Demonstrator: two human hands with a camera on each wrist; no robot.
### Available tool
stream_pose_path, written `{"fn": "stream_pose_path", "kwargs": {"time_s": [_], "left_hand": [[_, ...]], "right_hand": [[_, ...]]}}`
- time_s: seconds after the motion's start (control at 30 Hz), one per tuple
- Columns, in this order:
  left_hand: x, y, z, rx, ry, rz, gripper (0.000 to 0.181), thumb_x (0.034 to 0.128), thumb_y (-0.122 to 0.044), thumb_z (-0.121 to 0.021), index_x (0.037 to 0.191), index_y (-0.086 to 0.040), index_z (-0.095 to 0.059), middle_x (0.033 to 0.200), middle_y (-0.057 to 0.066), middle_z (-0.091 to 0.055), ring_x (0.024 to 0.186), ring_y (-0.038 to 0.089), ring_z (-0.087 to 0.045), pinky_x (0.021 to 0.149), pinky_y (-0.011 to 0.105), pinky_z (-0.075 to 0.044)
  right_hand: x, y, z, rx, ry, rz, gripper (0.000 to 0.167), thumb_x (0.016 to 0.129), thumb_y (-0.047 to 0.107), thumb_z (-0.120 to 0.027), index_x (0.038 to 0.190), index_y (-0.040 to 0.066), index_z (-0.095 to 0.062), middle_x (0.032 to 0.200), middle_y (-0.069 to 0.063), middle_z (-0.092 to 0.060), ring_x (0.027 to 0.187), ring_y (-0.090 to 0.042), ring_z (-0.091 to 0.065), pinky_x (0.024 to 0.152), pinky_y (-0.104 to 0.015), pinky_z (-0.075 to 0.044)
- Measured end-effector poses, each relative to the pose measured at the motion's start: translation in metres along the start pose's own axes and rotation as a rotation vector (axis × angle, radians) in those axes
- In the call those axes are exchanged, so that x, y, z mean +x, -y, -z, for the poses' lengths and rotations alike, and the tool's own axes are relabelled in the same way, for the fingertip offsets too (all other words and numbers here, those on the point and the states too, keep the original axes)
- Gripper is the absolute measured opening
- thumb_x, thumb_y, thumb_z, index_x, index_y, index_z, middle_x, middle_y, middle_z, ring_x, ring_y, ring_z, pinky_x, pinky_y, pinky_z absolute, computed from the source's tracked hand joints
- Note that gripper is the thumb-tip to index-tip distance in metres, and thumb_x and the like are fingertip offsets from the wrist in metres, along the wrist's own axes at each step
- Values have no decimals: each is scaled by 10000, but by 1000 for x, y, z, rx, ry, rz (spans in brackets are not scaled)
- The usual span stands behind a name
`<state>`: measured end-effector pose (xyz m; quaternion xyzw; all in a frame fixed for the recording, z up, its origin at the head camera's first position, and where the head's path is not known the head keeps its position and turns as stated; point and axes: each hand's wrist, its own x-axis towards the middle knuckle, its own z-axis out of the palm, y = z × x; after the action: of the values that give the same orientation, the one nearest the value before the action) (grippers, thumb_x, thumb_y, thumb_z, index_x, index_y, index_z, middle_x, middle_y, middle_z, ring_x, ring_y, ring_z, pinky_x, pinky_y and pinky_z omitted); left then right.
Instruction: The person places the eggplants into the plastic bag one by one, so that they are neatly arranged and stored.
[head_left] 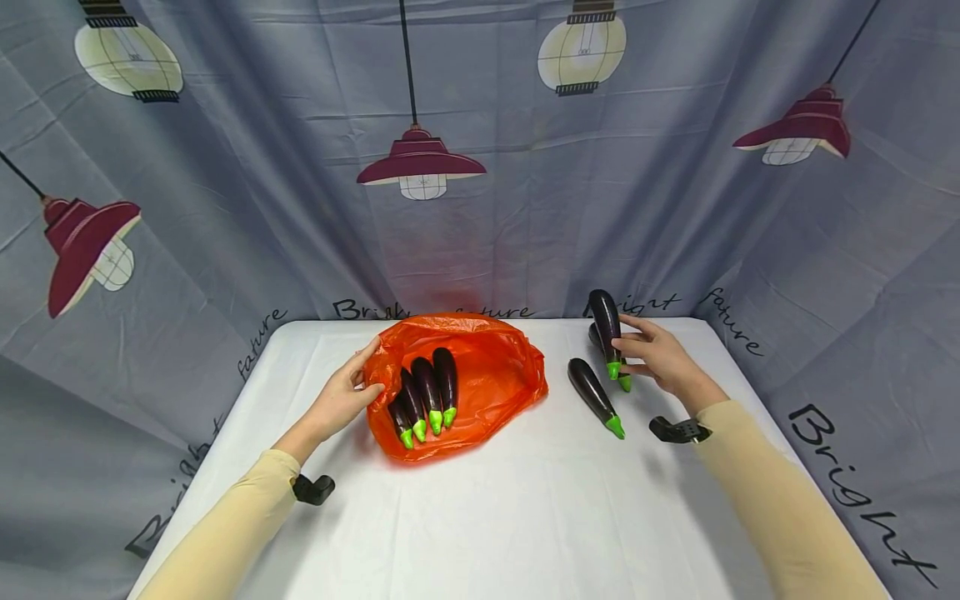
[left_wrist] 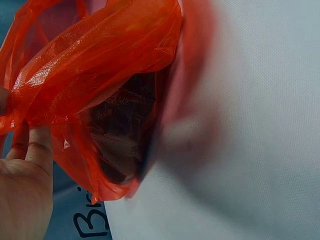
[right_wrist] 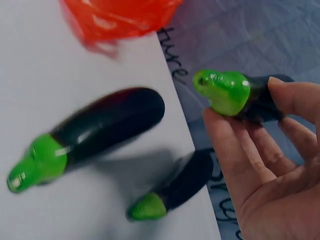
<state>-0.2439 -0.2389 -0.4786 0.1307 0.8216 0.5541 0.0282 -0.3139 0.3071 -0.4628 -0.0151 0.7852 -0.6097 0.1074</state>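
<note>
My left hand (head_left: 347, 398) pinches the left edge of an orange plastic bag (head_left: 495, 400), which lies with its mouth toward me. Inside the bag, several dark eggplants (head_left: 425, 385) with green stem ends lie side by side. At the right, my right hand (head_left: 663, 357) holds an eggplant (head_left: 604, 325) between thumb and fingers, raised off the table; its green end shows clearly in the right wrist view. Below it lies a second eggplant (right_wrist: 190, 180), partly hidden in the head view. A third eggplant (head_left: 592, 392) rests on the table nearer the bag.
A white-covered table (head_left: 480, 525) carries everything. Behind it hangs a grey-blue curtain (head_left: 495, 242) printed with lamps and lettering, close to the table's far edge. Dark wrist cameras (head_left: 678, 430) sit at both cuffs.
</note>
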Motion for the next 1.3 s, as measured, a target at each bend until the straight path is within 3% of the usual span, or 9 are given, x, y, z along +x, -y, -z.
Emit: {"fn": "stream_pose_path", "kwargs": {"time_s": [0.13, 0.33, 0.73, 1.03, 1.3], "left_hand": [[0, 0, 0, -4, 4, -4, 811, 990, -15, -630, 1648, -264, -227, 1688, 160, -142, 1523, 339, -215, 1083, 452, -398], [0, 0, 0, -11, 5, -5, 814, 989, -8, -629, 1648, -267, -226, 1690, 158, -130, 1518, 340, -232, 1083, 457, -398], [0, -1, -1, -9, 3, 3, 821, 984, -18, -638, 1644, -293, -234, 1681, 140, -190, 1511, 341, -247, 1063, 440, -428], [1, 0, -1, -3, -3, -4, 816, 984, -9, -632, 1644, -289, -242, 1677, 152, -197, 1530, 351, -170, 1090, 484, -389], [3, -2, -2, -14, 2, 3, 814, 985, 2, -622, 1643, -292, -245, 1686, 143, -167, 1484, 357, -316, 1036, 412, -460]], "right_hand": [[-2, 5, -9, 42, 36, 12, 845, 987, 247, -709, 1657, 186, -198, 1531, -265, -408, 1186, -260, -593, 1022, -578, -472], [-3, 10, -24, 126, 93, 35, 817, 985, 219, -711, 1649, 185, -238, 1480, -235, -443, 1080, -142, -661, 899, -419, -577], [-8, 22, -55, 213, 184, 61, 757, 971, 134, -716, 1618, 151, -324, 1275, -114, -596, 1038, -210, -679, 850, -438, -595], [-14, 29, -75, 302, 278, 56, 727, 969, 43, -692, 1606, 136, -355, 1306, -142, -622, 1054, -270, -704, 820, -436, -601], [-18, 28, -90, 269, 377, 70, 715, 977, 35, -676, 1607, 129, -352, 1299, -149, -627, 1057, -273, -698, 854, -490, -588]]}}
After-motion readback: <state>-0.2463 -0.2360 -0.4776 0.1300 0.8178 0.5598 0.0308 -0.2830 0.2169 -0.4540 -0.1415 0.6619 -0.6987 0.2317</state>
